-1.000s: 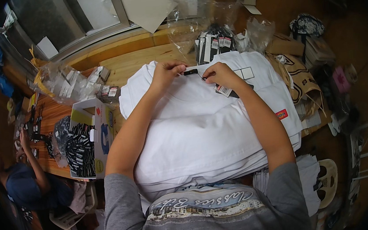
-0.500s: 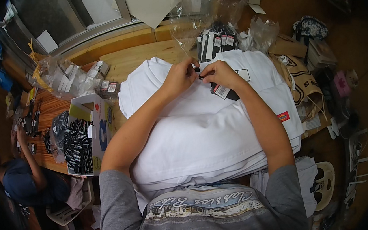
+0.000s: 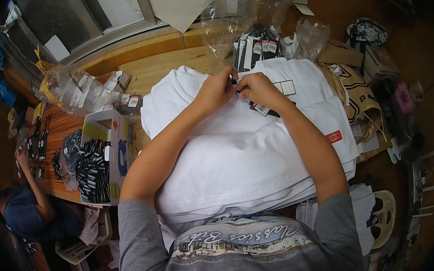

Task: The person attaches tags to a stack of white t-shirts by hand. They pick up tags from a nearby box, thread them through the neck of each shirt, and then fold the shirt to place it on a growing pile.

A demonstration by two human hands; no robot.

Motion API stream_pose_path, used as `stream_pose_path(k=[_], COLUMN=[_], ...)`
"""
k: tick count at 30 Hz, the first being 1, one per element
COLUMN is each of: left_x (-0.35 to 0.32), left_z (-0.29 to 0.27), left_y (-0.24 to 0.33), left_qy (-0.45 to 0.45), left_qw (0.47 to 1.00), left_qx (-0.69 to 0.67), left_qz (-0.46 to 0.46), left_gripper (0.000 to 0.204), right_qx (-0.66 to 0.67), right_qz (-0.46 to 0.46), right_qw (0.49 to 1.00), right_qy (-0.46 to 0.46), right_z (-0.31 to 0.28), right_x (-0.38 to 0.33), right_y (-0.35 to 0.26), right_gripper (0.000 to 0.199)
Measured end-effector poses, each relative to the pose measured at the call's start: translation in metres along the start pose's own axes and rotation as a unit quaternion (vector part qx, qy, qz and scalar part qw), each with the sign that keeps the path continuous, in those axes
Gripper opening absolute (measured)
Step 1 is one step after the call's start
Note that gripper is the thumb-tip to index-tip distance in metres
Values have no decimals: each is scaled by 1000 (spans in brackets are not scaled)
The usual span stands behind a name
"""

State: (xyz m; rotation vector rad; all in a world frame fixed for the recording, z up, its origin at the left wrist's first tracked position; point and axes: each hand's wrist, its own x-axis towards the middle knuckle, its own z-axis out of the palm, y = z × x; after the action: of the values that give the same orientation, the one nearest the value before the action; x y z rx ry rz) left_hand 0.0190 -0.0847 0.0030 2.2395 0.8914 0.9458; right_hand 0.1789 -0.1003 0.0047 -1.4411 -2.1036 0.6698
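Wooden workbench [image 3: 168,67] under a window carries a tall stack of folded white cotton shirts [image 3: 250,153]. At its far edge the left hand [image 3: 218,89] and right hand [image 3: 255,87] meet, fingertips pinching a small black-and-white hang tag [image 3: 262,109] at the collar. Keeping the pinch tight and the fabric flat should help. Beyond the fingers stand bagged black tags [image 3: 255,45]; left, an open white carton [image 3: 105,154].

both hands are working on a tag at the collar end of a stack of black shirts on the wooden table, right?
Not quite: the head view shows the stack of shirts is white. Otherwise correct: the left hand and right hand meet on a tag at its collar end, on the wooden table.
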Motion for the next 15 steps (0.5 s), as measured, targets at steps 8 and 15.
stream_pose_path(k=[8,15], left_x=[4,51], left_z=[-7,26], left_y=[-17,-39], left_qy=[-11,140], left_qw=[996,981], left_qx=[-90,-100], left_qz=[-23,-88], left_gripper=[33,41], right_qx=[8,96], right_qz=[-11,9], right_qw=[1000,995], right_qy=[-1,12], right_z=[3,10], right_x=[-4,2], right_y=[-10,-9], right_gripper=[16,15])
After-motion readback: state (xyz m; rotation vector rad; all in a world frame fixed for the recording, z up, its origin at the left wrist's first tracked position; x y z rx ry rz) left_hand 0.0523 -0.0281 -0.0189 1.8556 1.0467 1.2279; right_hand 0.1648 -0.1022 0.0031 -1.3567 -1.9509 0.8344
